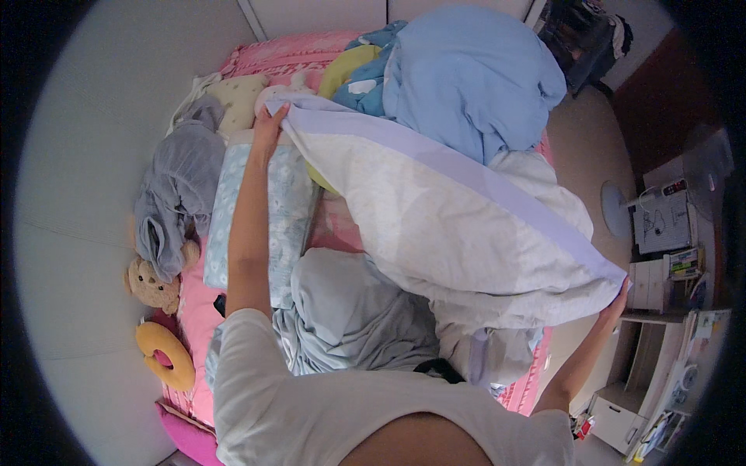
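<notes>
A large white blanket with a lavender border [451, 210] is stretched slantwise above the bed between my two hands. My left hand [270, 126], reaching far forward, is closed on one corner of it. Out at the right, lower in the view, my right hand [616, 297] grips the other end of the lavender edge. Below, the blanket sags in folds, and part of it bunches near my body. Under and beside it lie a grey-blue blanket [350, 311] and a folded pale blue patterned quilt [252, 210].
On the pink bed [198, 311], a big blue comforter [474, 78] is heaped at the far side. Along the left wall are a grey garment [183, 171], a teddy bear [151, 283] and a yellow ring cushion [165, 356]. A white drawer unit [618, 419] stands right of the bed.
</notes>
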The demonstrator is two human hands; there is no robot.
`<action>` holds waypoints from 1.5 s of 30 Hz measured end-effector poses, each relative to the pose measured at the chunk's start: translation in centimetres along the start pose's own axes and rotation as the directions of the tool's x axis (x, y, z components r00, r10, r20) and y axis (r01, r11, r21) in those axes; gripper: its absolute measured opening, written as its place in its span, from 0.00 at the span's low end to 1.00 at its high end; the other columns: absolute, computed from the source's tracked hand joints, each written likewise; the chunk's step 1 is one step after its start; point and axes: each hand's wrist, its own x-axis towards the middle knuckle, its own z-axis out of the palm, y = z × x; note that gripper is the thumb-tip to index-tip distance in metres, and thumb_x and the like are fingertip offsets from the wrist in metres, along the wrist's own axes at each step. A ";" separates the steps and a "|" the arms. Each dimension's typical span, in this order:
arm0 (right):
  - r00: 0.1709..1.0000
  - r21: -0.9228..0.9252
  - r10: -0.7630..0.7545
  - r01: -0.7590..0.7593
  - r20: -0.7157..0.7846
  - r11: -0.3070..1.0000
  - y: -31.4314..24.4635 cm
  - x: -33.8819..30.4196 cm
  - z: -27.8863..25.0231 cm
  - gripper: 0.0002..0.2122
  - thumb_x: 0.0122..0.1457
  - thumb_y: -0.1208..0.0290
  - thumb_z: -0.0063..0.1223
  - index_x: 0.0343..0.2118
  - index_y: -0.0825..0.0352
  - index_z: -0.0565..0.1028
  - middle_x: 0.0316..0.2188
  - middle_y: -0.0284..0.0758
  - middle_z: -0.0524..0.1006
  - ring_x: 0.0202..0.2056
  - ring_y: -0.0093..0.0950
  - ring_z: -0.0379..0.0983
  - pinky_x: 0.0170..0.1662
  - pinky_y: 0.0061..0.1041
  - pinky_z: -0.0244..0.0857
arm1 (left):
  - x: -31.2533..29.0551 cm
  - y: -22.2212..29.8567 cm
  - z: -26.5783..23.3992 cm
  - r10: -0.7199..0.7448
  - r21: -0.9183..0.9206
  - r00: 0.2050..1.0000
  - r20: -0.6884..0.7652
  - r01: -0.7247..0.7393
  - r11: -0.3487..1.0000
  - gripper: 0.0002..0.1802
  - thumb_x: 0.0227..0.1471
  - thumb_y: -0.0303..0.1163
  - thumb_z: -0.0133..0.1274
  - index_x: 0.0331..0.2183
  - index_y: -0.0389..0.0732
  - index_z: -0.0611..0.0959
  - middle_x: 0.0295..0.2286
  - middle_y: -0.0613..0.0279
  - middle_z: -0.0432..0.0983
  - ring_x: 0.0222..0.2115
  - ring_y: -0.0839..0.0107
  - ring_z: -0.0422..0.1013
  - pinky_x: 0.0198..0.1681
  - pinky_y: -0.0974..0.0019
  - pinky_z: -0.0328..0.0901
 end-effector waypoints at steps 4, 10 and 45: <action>0.996 0.006 -0.083 0.083 -0.045 0.997 -4.5 -1.3 -1.3 0.24 0.55 0.54 0.46 0.47 0.70 0.66 0.46 0.40 0.69 0.46 0.33 0.66 0.48 0.31 0.61 | 1.0 5.5 -1.1 0.139 0.401 0.987 -0.084 -0.095 0.911 0.15 0.49 0.34 0.53 0.38 0.37 0.73 0.32 0.63 0.72 0.31 0.77 0.67 0.36 0.74 0.62; 0.932 -0.242 -0.244 0.180 -0.267 0.953 -6.5 -1.0 0.0 0.23 0.54 0.58 0.50 0.43 0.75 0.68 0.42 0.41 0.71 0.41 0.32 0.69 0.44 0.30 0.63 | 2.5 6.1 -0.3 0.228 0.124 0.973 -0.045 -0.221 0.967 0.16 0.52 0.38 0.50 0.38 0.38 0.72 0.30 0.65 0.72 0.30 0.78 0.66 0.36 0.75 0.61; 0.997 0.034 -0.014 0.017 -0.082 0.999 -2.9 -3.1 -6.2 0.19 0.56 0.60 0.46 0.44 0.72 0.68 0.43 0.41 0.71 0.43 0.33 0.68 0.46 0.30 0.62 | 2.4 5.8 -0.4 0.051 0.059 0.998 -0.045 -0.048 0.997 0.11 0.48 0.37 0.55 0.24 0.41 0.75 0.20 0.71 0.70 0.20 0.82 0.64 0.24 0.76 0.59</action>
